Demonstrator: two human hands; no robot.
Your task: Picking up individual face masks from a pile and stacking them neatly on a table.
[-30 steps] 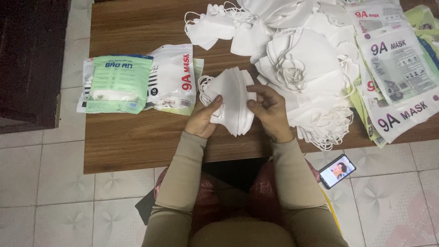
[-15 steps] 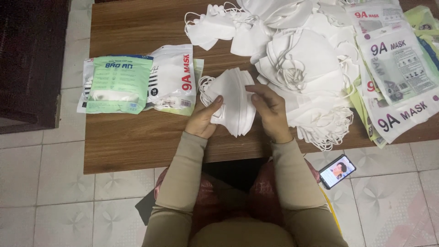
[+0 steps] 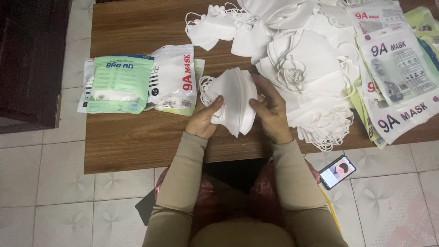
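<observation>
A stack of folded white face masks is held upright between both hands over the wooden table. My left hand grips the stack's left side, thumb on top. Pressing against its right side, my right hand has its fingers spread along the edge. White ear loops stick out at the stack's left. A large loose pile of white masks lies just to the right of my hands.
Two filled mask packets, one green and one white, lie at the table's left. Several empty printed pouches are stacked at the right edge. A phone with a lit screen lies on the tiled floor. A dark cabinet stands at the left.
The hands have shifted slightly on the mask stack, squaring it; the stack stays in the same place.
</observation>
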